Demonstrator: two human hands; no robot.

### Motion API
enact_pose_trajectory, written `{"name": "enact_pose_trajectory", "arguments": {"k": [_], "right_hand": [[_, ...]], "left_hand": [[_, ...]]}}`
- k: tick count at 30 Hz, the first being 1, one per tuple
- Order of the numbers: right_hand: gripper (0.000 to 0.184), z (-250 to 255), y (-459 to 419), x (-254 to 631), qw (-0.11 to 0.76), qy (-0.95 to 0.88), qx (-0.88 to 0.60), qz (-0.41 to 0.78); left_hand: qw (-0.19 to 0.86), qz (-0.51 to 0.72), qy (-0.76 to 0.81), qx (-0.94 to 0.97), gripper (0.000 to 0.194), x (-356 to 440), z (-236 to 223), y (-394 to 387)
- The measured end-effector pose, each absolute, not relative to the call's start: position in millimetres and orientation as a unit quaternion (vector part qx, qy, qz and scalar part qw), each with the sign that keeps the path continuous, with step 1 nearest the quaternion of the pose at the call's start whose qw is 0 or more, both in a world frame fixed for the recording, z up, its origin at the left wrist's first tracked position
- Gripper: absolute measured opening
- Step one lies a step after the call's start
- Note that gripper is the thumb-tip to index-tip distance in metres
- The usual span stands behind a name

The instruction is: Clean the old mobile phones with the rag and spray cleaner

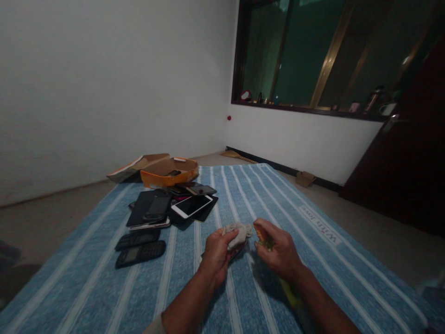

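My left hand (217, 253) is closed around a crumpled greyish-white cloth (239, 234). Under the cloth shows the edge of a thin dark object (237, 252), perhaps a phone, mostly covered. Just to the right, my right hand (276, 248) grips a spray bottle, its orange nozzle (257, 232) facing the cloth. The yellow-green lower part (290, 293) shows below my wrist, and the rest is hidden by the hand. Left of my hands lie a white phone (192, 206) with a black screen and two black keypad phones (141, 253).
A blue striped cloth (187, 287) covers the bed-like surface. At its far left stands an open orange box (167, 178) with a dark item inside. Several phones and a dark tablet-like slab (142, 208) are piled before it. A small cardboard box (305, 179) sits on the floor.
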State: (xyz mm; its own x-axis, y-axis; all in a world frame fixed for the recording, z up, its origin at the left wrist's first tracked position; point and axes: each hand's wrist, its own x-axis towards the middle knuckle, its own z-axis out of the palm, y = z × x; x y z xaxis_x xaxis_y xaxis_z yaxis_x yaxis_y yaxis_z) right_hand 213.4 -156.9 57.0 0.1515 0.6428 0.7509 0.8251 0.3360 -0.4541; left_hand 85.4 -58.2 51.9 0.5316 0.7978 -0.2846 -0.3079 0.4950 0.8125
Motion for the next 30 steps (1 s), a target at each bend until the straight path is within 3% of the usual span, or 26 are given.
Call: {"name": "enact_pose_trajectory", "arguments": {"k": [23,30], "right_hand": [[0.048,49.8,-151.9,221.7,0.465,-0.65,-0.594,-0.091],[0.046,53.9,-153.2,223.2,0.49,-0.635,-0.59,-0.092]], "left_hand": [[0.8,0.35,0.334,0.357,0.013,83.9,49.7,-53.9],[0.793,0.354,0.346,0.356,0.01,83.9,51.3,-55.4]]}}
